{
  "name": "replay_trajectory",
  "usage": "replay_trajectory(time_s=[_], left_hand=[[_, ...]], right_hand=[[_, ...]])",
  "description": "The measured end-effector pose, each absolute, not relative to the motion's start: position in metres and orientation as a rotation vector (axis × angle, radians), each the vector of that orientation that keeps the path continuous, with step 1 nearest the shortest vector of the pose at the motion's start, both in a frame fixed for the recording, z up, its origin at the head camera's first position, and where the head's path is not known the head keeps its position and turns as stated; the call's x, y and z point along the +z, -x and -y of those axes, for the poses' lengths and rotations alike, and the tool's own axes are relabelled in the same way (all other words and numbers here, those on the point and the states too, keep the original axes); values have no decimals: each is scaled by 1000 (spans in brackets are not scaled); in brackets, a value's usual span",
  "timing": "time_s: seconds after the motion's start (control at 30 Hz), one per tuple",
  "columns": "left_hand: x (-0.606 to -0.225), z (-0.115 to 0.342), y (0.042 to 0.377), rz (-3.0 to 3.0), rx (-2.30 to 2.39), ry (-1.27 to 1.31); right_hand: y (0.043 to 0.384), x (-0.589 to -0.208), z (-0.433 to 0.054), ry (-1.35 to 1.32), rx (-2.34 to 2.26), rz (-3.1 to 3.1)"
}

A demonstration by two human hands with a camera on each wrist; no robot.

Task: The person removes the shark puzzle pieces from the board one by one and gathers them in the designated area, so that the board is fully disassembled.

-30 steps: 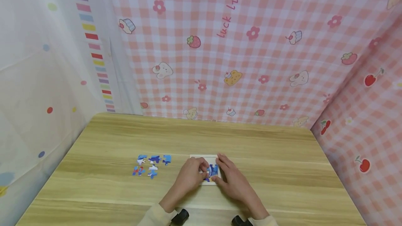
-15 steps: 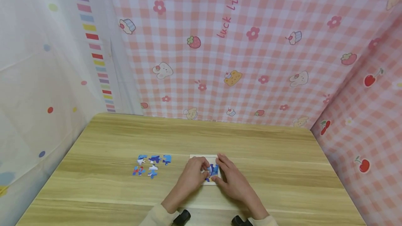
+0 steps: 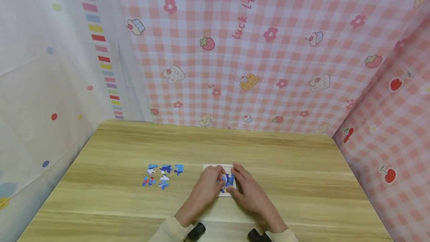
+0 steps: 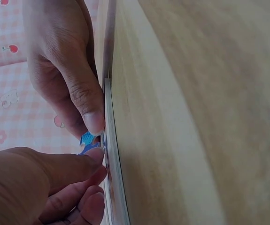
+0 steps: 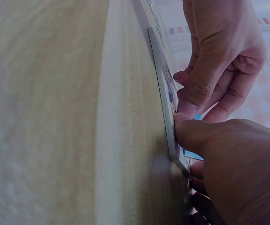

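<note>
A small white-framed jigsaw tray [image 3: 207,166] lies on the table in the head view, with blue puzzle pieces [image 3: 230,179] in its right part. Over its left part, my left hand [image 3: 209,183] pinches a blue jigsaw piece [image 4: 91,147] between thumb and fingertips, low against the tray; the fingers cover most of the piece. My right hand [image 3: 249,191] grips the tray's right side. Its thumb [image 5: 184,129] lies on the tray's face, and the other fingers lie along the outer edge. Both hands hide parts of the tray.
Left of the tray lie several loose jigsaw pieces [image 3: 165,168] in two rows. The wooden table [image 3: 285,160] meets a pink checked cloth [image 3: 285,59] at the back and right, and a white dotted cloth [image 3: 30,85] at the left.
The left hand has shifted slightly to the right over the tray, its fingertips still pinching the jigsaw piece. The right hand and the loose pieces stay put.
</note>
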State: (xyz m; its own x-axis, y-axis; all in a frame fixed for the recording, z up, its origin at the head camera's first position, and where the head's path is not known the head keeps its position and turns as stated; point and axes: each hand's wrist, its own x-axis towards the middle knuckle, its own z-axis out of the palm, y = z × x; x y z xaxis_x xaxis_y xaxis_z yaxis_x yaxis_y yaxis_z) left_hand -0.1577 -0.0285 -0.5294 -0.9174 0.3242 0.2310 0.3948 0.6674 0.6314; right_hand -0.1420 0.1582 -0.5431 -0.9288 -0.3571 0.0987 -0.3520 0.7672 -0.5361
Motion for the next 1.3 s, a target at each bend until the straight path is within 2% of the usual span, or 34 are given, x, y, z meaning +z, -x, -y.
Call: replay_trajectory(time_s=[0.67,1.3], left_hand=[[-526,26,163,2836,-770,739],[-530,57,160,2873,-905,788]], right_hand=[[144,-544,-159,570,-885,-2929],[141,-543,-159,573,-852,-2941]])
